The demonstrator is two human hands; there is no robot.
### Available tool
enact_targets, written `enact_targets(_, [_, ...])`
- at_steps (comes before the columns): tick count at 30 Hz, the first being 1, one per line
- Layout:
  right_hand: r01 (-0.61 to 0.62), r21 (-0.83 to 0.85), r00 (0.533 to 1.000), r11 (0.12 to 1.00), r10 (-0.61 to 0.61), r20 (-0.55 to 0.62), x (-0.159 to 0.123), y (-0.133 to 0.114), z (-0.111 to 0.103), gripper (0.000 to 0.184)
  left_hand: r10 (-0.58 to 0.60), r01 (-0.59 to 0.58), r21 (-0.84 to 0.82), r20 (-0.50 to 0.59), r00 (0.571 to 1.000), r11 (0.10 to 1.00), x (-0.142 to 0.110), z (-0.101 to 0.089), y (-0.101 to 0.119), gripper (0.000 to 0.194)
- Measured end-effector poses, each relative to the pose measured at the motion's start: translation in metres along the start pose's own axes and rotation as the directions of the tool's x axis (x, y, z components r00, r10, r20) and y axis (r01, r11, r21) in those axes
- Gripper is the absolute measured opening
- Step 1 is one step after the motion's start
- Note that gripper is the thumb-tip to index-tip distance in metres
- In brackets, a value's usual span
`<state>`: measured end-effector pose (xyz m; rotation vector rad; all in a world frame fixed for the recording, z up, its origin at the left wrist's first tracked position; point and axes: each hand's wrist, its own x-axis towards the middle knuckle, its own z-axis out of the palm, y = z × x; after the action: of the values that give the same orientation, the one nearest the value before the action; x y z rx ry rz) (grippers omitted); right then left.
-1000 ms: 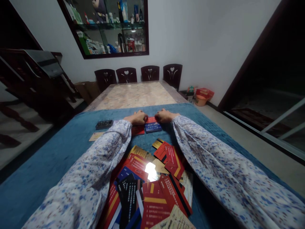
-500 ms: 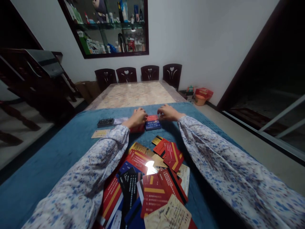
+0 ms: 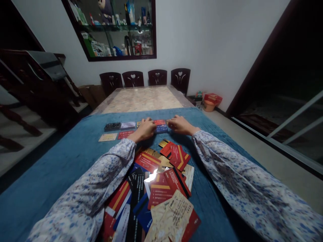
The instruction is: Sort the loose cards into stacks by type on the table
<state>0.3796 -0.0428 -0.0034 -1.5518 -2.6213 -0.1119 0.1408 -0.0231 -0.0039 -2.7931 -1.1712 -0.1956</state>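
A small stack of blue cards (image 3: 160, 129) lies on the blue cloth, with red cards (image 3: 159, 122) just behind it. My left hand (image 3: 146, 129) is at the stack's left edge, its fingers curled down against the cards. From the other side, my right hand (image 3: 182, 125) bends its fingers against the right edge. Both sets of fingertips are partly hidden. Left of my left hand sit a black card stack (image 3: 112, 126), a pale silver stack (image 3: 128, 125), a beige card (image 3: 108, 137) and a red card (image 3: 124, 135). A yellow card (image 3: 138, 124) shows partly behind my left hand.
Between my forearms spreads a loose heap of overlapping cards (image 3: 161, 195), red, black, blue and beige. The blue cloth (image 3: 63, 161) covers the near part of the marble-patterned table (image 3: 148, 99). Several dark chairs (image 3: 157, 78) stand at the far end.
My left hand has shifted slightly, and the red card at its left shows more fully. The right hand has turned in more closely against the stack. The view has shifted a little.
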Motion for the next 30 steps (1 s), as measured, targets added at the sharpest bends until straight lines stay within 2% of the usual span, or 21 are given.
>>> enact_targets(14, [0.049,0.065,0.997,0.997,-0.046,-0.058,-0.048,-0.01,0.015,0.023,0.1,-0.1,-0.024,0.01,0.995,0.995,-0.033,0.001,0.047,0.027])
enact_targets(22, [0.07,0.122,0.996,0.99,-0.062,-0.066,-0.071,-0.02,0.022,0.029,0.138,-0.133,-0.073,0.073,0.988,0.988,-0.046,-0.001,0.07,0.024])
enact_targets(30, [0.131,0.205,0.991,0.97,-0.125,-0.042,-0.096,-0.027,0.03,0.06,0.238,-0.234,-0.08,0.045,0.97,0.969,-0.056,0.005,0.086,0.021])
